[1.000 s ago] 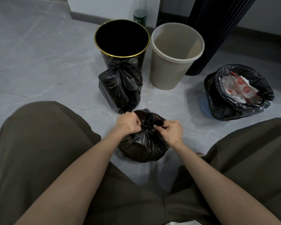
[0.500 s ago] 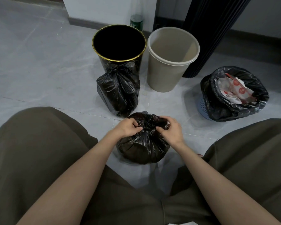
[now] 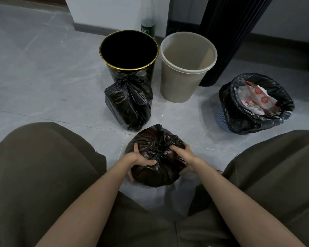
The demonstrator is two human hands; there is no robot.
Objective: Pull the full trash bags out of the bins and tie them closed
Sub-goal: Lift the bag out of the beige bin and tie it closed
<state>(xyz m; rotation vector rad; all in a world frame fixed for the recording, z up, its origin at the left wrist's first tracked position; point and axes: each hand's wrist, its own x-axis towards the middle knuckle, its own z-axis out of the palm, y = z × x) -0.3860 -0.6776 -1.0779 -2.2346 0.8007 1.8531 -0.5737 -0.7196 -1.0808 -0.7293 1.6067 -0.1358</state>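
A round black trash bag, knotted at its top, sits on the floor between my knees. My left hand clasps its left side and my right hand clasps its right side. Just behind it stands a second tied black bag, leaning against the black bin with a gold rim. A beige bin with no bag stands to the right of that. Further right, a blue basket bin holds an open black bag with white and red wrappers inside.
A green-labelled bottle stands by the wall behind the bins. A dark folded panel rises behind the beige bin. My olive-trousered knees flank the bag on grey floor tiles.
Both hands have let go of the bag's neck and dropped to grip its sides. The knot now stands free on top. The view has tilted slightly.
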